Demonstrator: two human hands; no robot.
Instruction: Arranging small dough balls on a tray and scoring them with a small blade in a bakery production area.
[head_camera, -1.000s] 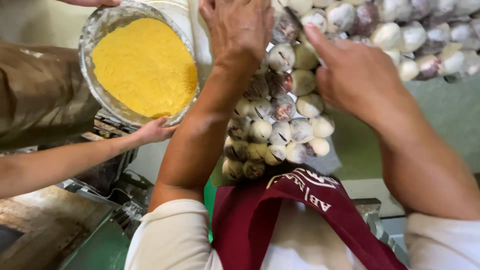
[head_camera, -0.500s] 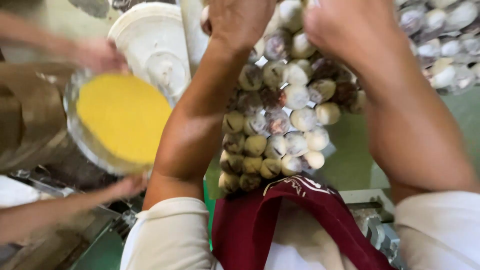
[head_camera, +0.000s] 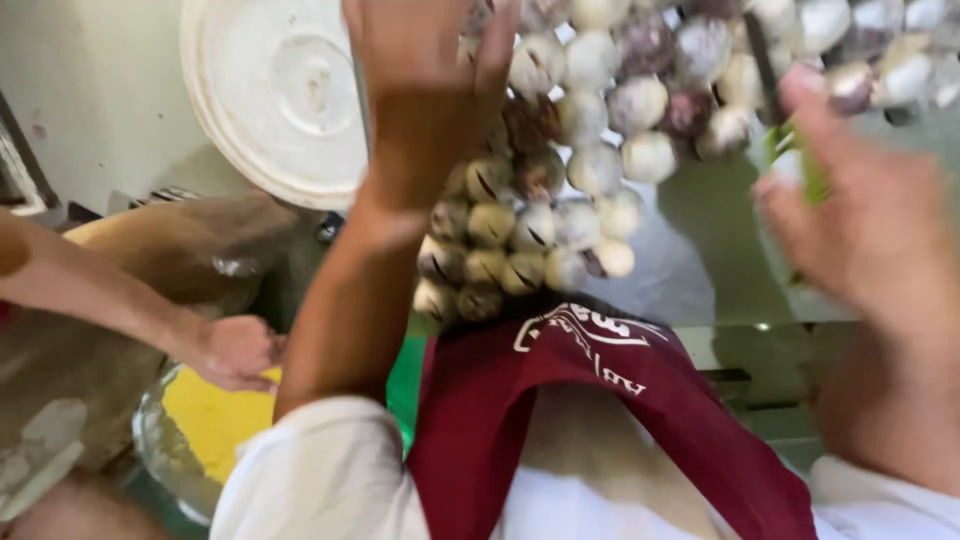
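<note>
Nearest, another person's hand (head_camera: 235, 352) gripped the rim of a bowl of yellow meal (head_camera: 195, 440). Farther out, the left hand (head_camera: 425, 60) lay spread on a heap of shells (head_camera: 545, 200) on the tabletop (head_camera: 700, 260). The right hand (head_camera: 870, 230) hovered beside it, blurred; I cannot tell its grip.

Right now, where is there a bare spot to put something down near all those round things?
The grey top is bare just right of the heap of round shells, below the right hand. It is crowded under the left hand, where the heap spreads. Left of it, a white lid and another person's hand over a bowl fill the room.
</note>
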